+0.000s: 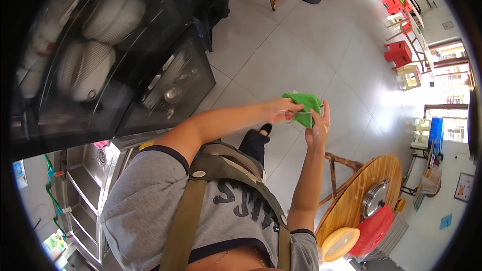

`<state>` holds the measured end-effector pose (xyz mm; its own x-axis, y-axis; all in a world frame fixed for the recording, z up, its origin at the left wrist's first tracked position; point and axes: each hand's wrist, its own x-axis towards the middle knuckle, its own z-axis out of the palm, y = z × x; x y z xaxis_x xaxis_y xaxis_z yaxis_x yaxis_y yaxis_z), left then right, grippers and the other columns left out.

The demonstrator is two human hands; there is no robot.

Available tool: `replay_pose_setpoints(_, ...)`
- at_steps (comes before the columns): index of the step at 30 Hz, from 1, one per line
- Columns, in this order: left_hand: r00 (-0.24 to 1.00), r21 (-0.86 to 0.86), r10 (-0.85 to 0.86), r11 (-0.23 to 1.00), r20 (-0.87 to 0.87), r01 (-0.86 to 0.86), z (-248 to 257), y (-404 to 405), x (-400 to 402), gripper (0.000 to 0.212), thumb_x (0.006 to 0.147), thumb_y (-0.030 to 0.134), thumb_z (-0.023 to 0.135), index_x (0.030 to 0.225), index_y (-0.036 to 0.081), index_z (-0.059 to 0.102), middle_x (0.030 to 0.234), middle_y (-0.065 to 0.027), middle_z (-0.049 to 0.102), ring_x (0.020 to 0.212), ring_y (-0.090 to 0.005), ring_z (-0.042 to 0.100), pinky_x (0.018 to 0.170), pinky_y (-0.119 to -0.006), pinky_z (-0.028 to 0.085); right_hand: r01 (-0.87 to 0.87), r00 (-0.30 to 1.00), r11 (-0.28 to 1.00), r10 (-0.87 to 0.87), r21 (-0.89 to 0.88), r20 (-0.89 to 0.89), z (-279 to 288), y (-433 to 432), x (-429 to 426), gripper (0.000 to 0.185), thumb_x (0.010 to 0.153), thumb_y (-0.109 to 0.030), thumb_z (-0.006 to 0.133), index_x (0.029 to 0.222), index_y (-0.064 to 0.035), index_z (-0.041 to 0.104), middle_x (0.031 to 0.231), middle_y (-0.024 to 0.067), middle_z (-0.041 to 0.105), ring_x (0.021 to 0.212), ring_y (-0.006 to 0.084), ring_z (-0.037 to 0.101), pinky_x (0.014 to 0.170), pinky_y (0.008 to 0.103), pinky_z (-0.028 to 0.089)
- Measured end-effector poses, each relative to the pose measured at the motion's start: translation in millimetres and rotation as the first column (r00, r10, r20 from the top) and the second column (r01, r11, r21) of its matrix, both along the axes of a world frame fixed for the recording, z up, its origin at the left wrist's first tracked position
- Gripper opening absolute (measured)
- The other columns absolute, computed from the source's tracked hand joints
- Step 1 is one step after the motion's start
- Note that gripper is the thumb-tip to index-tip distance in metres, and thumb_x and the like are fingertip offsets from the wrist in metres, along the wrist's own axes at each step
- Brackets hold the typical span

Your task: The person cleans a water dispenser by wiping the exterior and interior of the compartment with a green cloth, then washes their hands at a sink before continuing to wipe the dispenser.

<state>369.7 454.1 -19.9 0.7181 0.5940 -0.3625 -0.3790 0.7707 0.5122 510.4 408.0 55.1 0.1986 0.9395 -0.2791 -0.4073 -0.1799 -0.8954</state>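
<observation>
A bright green cloth, folded and bunched, hangs in the air in front of my body. My left hand grips its left side, fingers curled over the lower edge. At its right side, my right hand pinches the cloth, with at least one finger pointing up and away from it. Both hands look wet. Under the cloth is the grey tiled floor, and one dark shoe shows below my left forearm. An olive apron covers my chest.
To the left stands a black glass-fronted cabinet holding bowls and metalware. A stainless steel sink is behind it. At right, a round wooden table carries a metal lid, a yellow basin and a red item. Plastic stools line the far wall.
</observation>
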Motion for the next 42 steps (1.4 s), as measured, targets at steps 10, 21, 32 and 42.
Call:
replay_pose_setpoints(10,0.911,-0.319,0.412,0.866,0.019,-0.385,10,189,54,0.051,0.084,0.047,0.051,0.104,0.001,0.053,0.101,-0.0120,0.057,0.097,-0.0246,0.053,0.085,-0.038,0.043,-0.726,0.258,0.675,0.444,-0.131,0.858,-34,224,42,0.066,0.073,-0.004,0.055,0.134,-0.0037,0.029,0.105,0.0188,0.058,0.086,0.0278,0.059,0.075,0.0333,0.046)
replay_pose_setpoints(21,0.495,0.730,0.649,0.682,-0.578,-0.041,36,352,-14,0.045,0.085,0.033,0.054,0.119,0.005,0.050,0.112,-0.0114,0.054,0.103,-0.0240,0.051,0.090,-0.038,0.037,-0.612,0.789,0.766,0.572,-0.196,-0.226,-73,432,-15,0.040,0.090,-0.032,0.045,0.122,-0.0094,0.043,0.117,0.0067,0.051,0.099,0.0141,0.052,0.082,0.0292,0.045)
replay_pose_setpoints(32,-0.151,0.926,0.928,0.360,-0.341,0.118,90,518,-115,0.027,0.080,0.025,0.059,0.095,0.003,0.059,0.112,-0.0137,0.053,0.105,-0.0307,0.049,0.089,-0.041,0.036,-0.664,0.601,0.726,0.660,0.178,-0.450,-20,665,-99,0.047,0.087,-0.042,0.044,0.118,-0.0064,0.046,0.106,0.0061,0.056,0.098,0.0203,0.054,0.084,0.0319,0.045)
replay_pose_setpoints(42,-0.840,0.744,0.344,0.660,-0.421,-0.103,-6,545,-273,0.059,0.072,0.029,0.067,0.114,-0.005,0.044,0.115,-0.0246,0.048,0.106,-0.0385,0.046,0.089,-0.042,0.037,-0.617,0.786,0.641,0.537,0.457,0.307,-71,901,-287,0.019,0.090,-0.023,0.045,0.090,-0.0046,0.050,0.080,0.0000,0.048,0.073,0.0141,0.048,0.063,0.0287,0.040)
